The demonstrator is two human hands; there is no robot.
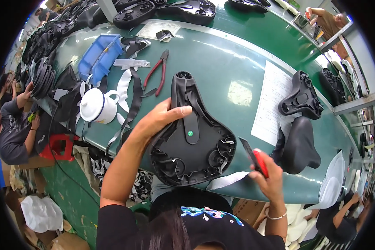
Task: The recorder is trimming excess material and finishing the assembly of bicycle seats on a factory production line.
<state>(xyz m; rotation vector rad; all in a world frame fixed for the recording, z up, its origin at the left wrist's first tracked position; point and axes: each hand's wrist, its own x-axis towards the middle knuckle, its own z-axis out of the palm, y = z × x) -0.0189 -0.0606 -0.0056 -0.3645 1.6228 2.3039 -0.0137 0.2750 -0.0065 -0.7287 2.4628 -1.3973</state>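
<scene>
An upturned black bicycle saddle [179, 156] rests at the table's near edge, its underside facing up and a small green sticker in the middle. Around its rim the black cover is folded inward in wrinkles. My left hand [164, 118] grips the saddle near its narrow nose, thumb over the top, other fingers hidden beneath. In my right hand [268, 173] is a red utility knife [260, 162], its dark blade pointing up and left, apart from the saddle's right side. A white strip of material [227, 181] lies between the saddle and my right hand.
Red-handled pliers [157, 73], a blue bin [99, 58], a white lidded mug [98, 106] and dark scraps lie on the left. Two more saddles, one upturned [302, 96] and one upright [300, 146], sit right, beside a paper sheet [271, 96]. Other people work at both sides.
</scene>
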